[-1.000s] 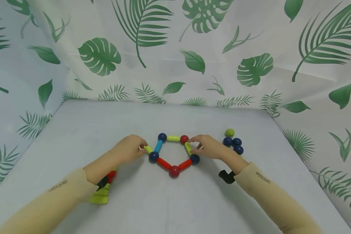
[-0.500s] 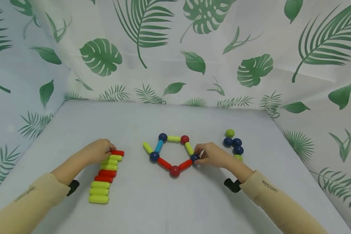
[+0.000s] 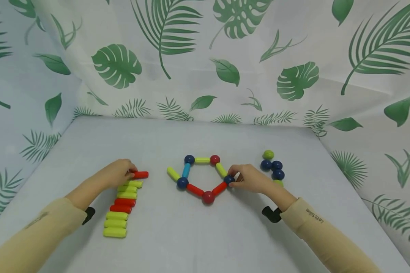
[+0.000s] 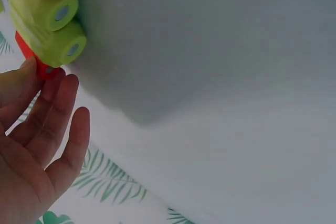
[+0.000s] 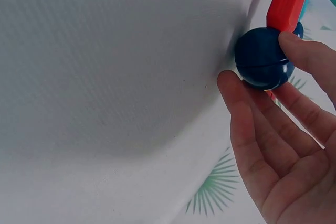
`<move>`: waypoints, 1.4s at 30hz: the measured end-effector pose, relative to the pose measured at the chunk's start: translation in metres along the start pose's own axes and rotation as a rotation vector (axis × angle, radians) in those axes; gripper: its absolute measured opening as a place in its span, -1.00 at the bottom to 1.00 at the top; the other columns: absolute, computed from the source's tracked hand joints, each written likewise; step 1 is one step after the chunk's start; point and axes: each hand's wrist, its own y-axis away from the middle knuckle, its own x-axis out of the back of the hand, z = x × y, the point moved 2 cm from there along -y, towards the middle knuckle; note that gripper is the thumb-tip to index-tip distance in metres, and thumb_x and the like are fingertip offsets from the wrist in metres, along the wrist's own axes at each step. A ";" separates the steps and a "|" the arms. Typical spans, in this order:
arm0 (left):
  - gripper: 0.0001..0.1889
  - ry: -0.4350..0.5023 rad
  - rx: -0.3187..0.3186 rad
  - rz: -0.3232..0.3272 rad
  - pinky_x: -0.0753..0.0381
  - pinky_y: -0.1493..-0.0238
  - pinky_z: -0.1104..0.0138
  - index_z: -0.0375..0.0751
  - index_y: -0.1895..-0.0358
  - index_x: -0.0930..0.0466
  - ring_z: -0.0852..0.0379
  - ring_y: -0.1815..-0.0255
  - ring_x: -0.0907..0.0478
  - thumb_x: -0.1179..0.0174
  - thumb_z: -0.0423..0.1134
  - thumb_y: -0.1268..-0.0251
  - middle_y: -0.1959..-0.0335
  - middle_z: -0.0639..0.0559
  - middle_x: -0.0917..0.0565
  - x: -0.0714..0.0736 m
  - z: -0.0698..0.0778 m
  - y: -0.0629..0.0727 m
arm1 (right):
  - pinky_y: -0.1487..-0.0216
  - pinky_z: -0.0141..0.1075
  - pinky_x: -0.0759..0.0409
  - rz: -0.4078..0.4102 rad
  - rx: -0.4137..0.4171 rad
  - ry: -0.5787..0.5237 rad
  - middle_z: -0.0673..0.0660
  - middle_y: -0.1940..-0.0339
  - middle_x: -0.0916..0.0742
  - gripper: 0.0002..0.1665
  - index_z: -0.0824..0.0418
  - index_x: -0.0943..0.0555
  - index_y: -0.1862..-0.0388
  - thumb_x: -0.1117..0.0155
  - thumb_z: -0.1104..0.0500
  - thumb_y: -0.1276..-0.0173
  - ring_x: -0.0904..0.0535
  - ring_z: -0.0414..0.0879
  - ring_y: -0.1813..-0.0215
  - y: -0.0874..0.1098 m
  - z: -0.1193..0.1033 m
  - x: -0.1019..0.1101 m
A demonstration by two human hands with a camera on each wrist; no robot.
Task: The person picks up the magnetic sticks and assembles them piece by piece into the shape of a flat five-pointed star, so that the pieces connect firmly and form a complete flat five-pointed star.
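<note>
Red rod in left grip, blue ball in right grip

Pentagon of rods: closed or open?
Closed: in the head view, five rods and five balls join without visible gaps; right hand pinches one blue ball.

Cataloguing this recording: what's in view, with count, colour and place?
Glossy round balls: 5, three navy, two red, pentagon corners
Plastic-looking rods: 6, three lime, two red, one blue, pentagon and spur
Row rods: at least eight, lime or red, left
Loose balls: 5, three navy, two lime, right
Tabletop: 1, white, beneath
Leafy sheeting: uncounted, white, green, around
Sleeves: 2, beige, forearms
Wrist pieces: 2, black, cuffs
Left hand: 1, pinching far red rod
Right hand: 1, pinching pentagon ball
</note>
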 end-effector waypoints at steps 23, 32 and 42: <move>-0.77 0.071 0.045 -0.028 -0.47 0.01 0.14 -0.43 0.09 -0.57 -0.03 0.15 -0.50 -0.06 -0.37 -0.29 0.19 -0.19 -0.62 -0.003 0.058 -0.085 | 0.30 -0.37 -0.58 -0.021 -0.003 -0.046 0.06 0.28 -0.66 -0.74 0.19 -0.55 0.21 -0.36 0.19 -0.12 -0.57 -0.16 0.35 -0.002 0.001 0.001; -0.76 0.103 0.080 -0.061 -0.48 0.03 0.18 -0.41 0.05 -0.55 -0.01 0.13 -0.50 -0.06 -0.36 -0.29 0.14 -0.19 -0.60 -0.011 0.065 -0.092 | 0.31 -0.37 -0.58 -0.016 -0.004 -0.059 0.05 0.30 -0.66 -0.75 0.18 -0.55 0.23 -0.37 0.20 -0.11 -0.58 -0.16 0.35 -0.002 0.003 0.001; -0.75 0.109 0.098 -0.077 -0.48 0.04 0.20 -0.40 0.04 -0.55 0.02 0.17 -0.49 -0.06 -0.34 -0.29 0.13 -0.18 -0.59 -0.012 0.065 -0.092 | 0.31 -0.36 -0.58 -0.019 -0.014 -0.067 0.04 0.32 -0.67 -0.75 0.20 -0.56 0.23 -0.37 0.20 -0.12 -0.59 -0.16 0.35 -0.001 0.003 0.001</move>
